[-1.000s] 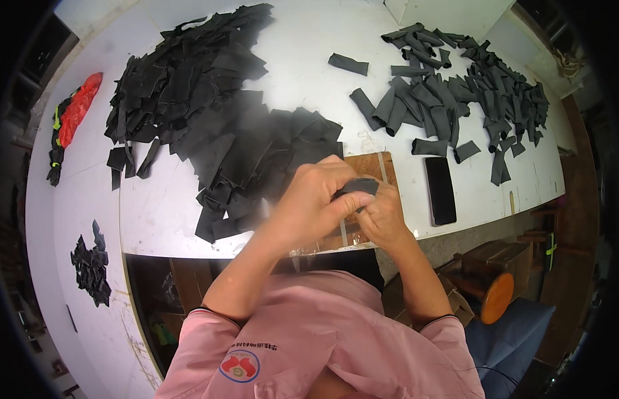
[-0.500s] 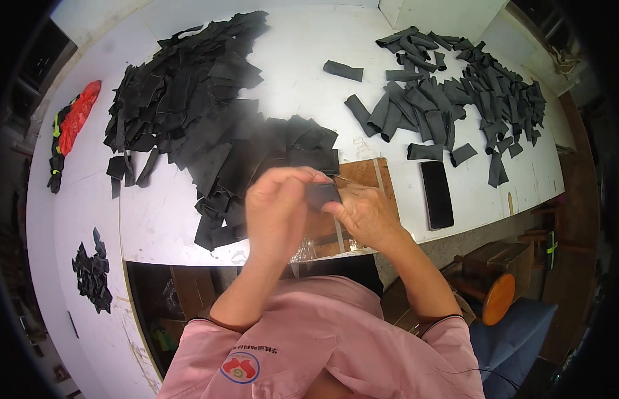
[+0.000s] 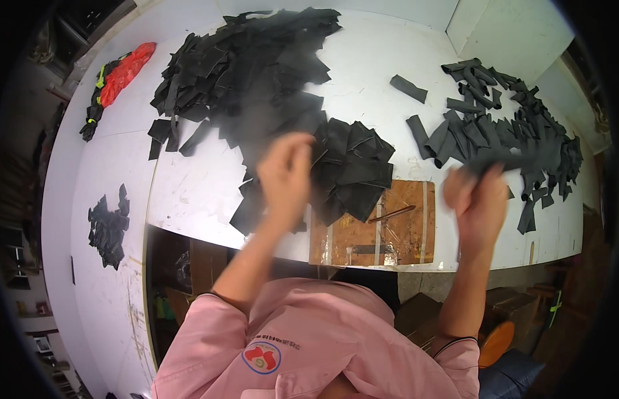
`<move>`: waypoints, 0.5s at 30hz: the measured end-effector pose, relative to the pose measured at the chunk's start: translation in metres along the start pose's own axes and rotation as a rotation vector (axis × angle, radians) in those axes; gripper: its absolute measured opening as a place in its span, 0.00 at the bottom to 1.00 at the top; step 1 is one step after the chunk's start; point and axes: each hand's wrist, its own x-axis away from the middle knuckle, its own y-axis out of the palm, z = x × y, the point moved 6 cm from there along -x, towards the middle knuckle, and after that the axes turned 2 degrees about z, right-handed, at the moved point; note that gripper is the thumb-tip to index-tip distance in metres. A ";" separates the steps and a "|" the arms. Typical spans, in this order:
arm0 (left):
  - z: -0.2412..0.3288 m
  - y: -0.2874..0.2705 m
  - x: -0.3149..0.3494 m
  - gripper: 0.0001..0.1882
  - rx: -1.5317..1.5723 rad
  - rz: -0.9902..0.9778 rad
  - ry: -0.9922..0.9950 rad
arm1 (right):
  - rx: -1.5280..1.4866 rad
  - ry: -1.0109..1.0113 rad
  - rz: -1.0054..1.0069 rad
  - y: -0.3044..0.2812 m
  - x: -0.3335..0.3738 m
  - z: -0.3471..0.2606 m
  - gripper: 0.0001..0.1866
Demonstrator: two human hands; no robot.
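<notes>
My right hand (image 3: 481,203) grips a dark grey fabric tube (image 3: 499,161), blurred, over the near edge of the pile of rolled tubes (image 3: 479,132). Over the front of a big heap of flat black fabric pieces (image 3: 219,73) is my left hand (image 3: 286,176). Its fingers look curled but are smeared by motion, so whether it touches a piece does not show. Between the hands lies a brown board (image 3: 412,233) with clear tape, a thin pointed stick (image 3: 392,213) on top. Flat black pieces (image 3: 352,156) overlap the board's far left corner.
A lone tube (image 3: 409,88) lies toward the back. On the left side table sit a small heap of dark pieces (image 3: 108,229) and a red plastic bag (image 3: 128,73) beside a black and yellow bundle. Below the table's right front, an orange round stool (image 3: 497,342) stands near cardboard boxes.
My hands have parted. The right one has carried the dark piece right to the tube pile; the left has let go and lifted toward the flat heap. The stick now lies on the board.
</notes>
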 end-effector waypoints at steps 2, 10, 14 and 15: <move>-0.045 -0.022 -0.039 0.10 -0.329 0.062 0.098 | 0.007 0.007 0.290 -0.009 -0.025 -0.007 0.25; -0.130 0.006 -0.099 0.17 -0.920 -0.293 0.114 | 0.098 0.331 0.398 0.010 0.055 0.058 0.20; -0.123 -0.002 -0.096 0.09 -0.977 -0.265 0.126 | 0.301 0.451 0.166 0.043 0.077 0.056 0.16; -0.108 -0.009 -0.093 0.08 -0.867 -0.151 0.190 | 0.320 0.454 0.105 0.054 0.079 0.053 0.14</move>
